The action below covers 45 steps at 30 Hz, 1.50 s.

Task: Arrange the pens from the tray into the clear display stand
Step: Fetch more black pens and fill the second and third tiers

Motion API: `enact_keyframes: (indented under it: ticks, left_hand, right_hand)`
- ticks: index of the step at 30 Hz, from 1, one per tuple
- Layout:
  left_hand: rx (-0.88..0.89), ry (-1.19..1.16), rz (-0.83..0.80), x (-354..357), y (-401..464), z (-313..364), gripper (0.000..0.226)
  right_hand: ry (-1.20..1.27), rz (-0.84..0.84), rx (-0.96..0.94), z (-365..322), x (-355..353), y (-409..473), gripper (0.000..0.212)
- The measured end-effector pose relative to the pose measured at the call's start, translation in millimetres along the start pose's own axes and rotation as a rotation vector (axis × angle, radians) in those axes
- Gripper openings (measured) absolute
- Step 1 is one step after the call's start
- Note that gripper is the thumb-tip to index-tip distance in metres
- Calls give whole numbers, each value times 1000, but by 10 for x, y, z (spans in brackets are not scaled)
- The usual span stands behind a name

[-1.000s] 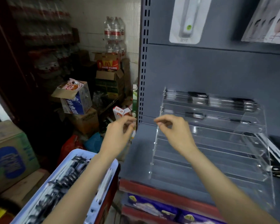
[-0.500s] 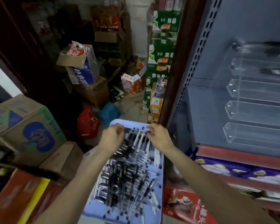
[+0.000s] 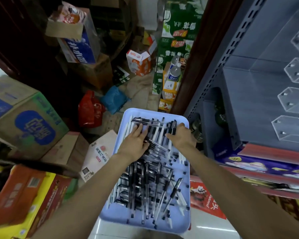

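A pale blue tray (image 3: 146, 225) sits low in the middle, filled with several clear pens with black caps (image 3: 145, 183). My left hand (image 3: 136, 144) lies over the pens at the tray's far end, fingers stretched forward and touching them. My right hand (image 3: 180, 138) is at the tray's far right corner, with its fingers and thumb curled round a few black-capped pens. The clear display stand (image 3: 291, 100) stands on the grey shelf at the right edge; only the left ends of its stepped tiers show, and they hold nothing here.
The grey perforated shelf upright (image 3: 219, 66) rises just right of the tray. Cardboard boxes (image 3: 29, 123) crowd the left side. A red bag (image 3: 90, 109), a blue bag (image 3: 115, 99) and green drink cartons (image 3: 176, 31) lie beyond the tray. Snack packs (image 3: 266, 167) fill the lower shelf.
My hands left the display stand and came down to the tray. Since half a second ago they have spread apart along the tray's far end, and the left hand has flattened onto the pens.
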<state>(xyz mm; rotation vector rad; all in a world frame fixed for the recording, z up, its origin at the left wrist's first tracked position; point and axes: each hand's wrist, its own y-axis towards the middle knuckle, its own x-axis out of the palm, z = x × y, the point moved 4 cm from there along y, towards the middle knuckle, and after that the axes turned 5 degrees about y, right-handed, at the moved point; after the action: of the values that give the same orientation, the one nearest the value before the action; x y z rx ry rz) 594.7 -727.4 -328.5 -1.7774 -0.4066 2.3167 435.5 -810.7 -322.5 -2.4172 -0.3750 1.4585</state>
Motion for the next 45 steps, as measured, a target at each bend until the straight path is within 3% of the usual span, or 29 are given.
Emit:
enact_keyframes:
  ticks: [10, 18, 24, 27, 34, 37, 45]
  left_hand:
    - [25, -178, 92, -38, -8, -13, 50]
    - [40, -499, 261, -317, -61, 84, 35]
    - [157, -750, 195, -803, -72, 526, 41]
    - [228, -876, 199, -1073, -98, 681, 14]
    - [382, -776, 329, -1630, -196, 1073, 25]
    - [413, -682, 423, -1816, -132, 1412, 22]
    - [309, -692, 605, -2041, 248, 2360, 11]
  right_hand:
    - [43, 16, 65, -92, 20, 0, 45]
    - [251, 44, -107, -209, -275, -121, 49]
    - [624, 130, -285, -459, -877, -403, 37]
    - [822, 83, -328, -549, -1195, -581, 27]
    - [1131, 68, -455, -385, -2068, -863, 9]
    - [1109, 163, -531, -174, -2453, -921, 13]
    - [1408, 354, -474, 840, -3388, -736, 8]
